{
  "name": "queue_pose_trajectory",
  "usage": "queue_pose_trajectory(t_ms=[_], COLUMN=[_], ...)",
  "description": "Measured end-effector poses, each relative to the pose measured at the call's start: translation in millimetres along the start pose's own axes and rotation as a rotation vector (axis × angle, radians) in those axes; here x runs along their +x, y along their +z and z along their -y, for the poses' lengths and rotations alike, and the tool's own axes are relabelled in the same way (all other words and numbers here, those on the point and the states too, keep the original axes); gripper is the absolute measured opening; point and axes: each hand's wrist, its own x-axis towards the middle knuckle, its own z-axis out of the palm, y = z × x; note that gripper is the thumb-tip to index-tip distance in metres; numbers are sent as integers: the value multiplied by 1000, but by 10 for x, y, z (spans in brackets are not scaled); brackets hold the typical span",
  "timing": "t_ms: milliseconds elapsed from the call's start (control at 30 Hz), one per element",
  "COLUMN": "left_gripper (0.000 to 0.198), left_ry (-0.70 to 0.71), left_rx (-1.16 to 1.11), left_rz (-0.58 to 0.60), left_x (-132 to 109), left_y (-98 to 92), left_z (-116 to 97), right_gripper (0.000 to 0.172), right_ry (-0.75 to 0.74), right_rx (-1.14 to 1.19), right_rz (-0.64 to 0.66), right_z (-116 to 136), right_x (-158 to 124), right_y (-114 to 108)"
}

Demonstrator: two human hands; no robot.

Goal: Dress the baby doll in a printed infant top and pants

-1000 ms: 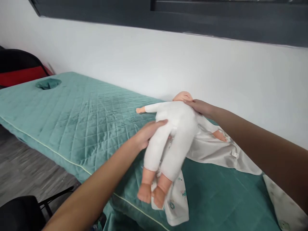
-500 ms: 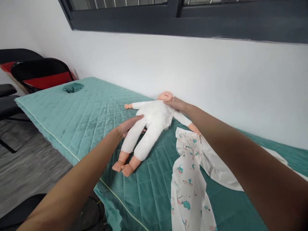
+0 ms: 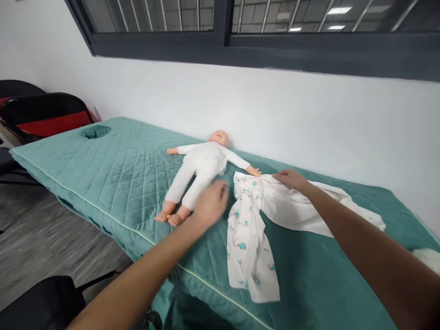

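A baby doll (image 3: 206, 158) with a white cloth body lies on its back, arms spread, its head by the wall. To its right a white baby garment (image 3: 247, 229) with a small teal and pink print is spread out, a plain white part stretching right. My right hand (image 3: 290, 178) has its fingers closed on the garment's upper edge, close to the doll's hand. My left hand (image 3: 213, 201) is over the bed between the doll's legs and the garment, its curled fingers blurred by motion; whether it holds anything does not show.
The bed has a green quilted cover (image 3: 130, 183) and a face hole (image 3: 96, 132) at the far left. Behind it stands a white wall (image 3: 309, 119) under a barred window. Black and red chairs (image 3: 51, 119) are at the left, and a black seat (image 3: 44, 302) is at the lower left.
Both hands have left the doll and moved right. My right hand has come to the garment's upper edge; my left hand is moving towards the garment. The view has shifted right and up.
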Motion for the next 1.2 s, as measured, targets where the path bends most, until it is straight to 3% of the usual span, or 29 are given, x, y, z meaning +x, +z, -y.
queue_pose_trajectory(t_ms=[67,133,233,367,467,600,667,733,800,867,933,1000,1100,1200], left_gripper=[47,57,47,47,49,46,41,31,29,30,14,3,10,15], left_ry=[-92,-142,-69,178,292,641,762,747,645,578,580,609,695,818], left_rx=[62,116,10,-146,-61,101,177,213,176,116,133,239,405,503], left_rz=[136,171,232,255,182,235,185,-3,-196,-199,-75,-29,-171,-324], left_x=[-174,-279,-350,-442,-531,-624,-650,-655,-639,-617,-607,-616,-640,-644], left_y=[386,672,854,827,795,827,881,951,1018,1059,1060,1028,946,850], left_z=[-243,-422,-600,-757,-873,-1062,-1153,-1231,-1298,-1359,-1420,-1483,-1592,-1723], right_gripper=[22,14,7,6,13,15,16,15,14,13,16,19,15,24], right_ry=[40,38,-64,-220,-283,-391,-414,-424,-454,-530,-641,-724,-694,-569], right_rx=[-126,-205,-250,-198,-118,156,254,249,169,67,-32,-128,-249,-346], right_rz=[3,12,9,-7,-2,26,54,83,93,93,101,100,64,36], right_z=[-52,-48,16,146,267,407,440,449,450,452,450,432,371,305], right_x=[-169,-322,-570,-961,-1289,-1706,-1891,-2068,-2246,-2418,-2563,-2659,-2688,-2613], right_y=[-83,-154,-225,-268,-319,-432,-486,-532,-573,-617,-672,-740,-851,-929])
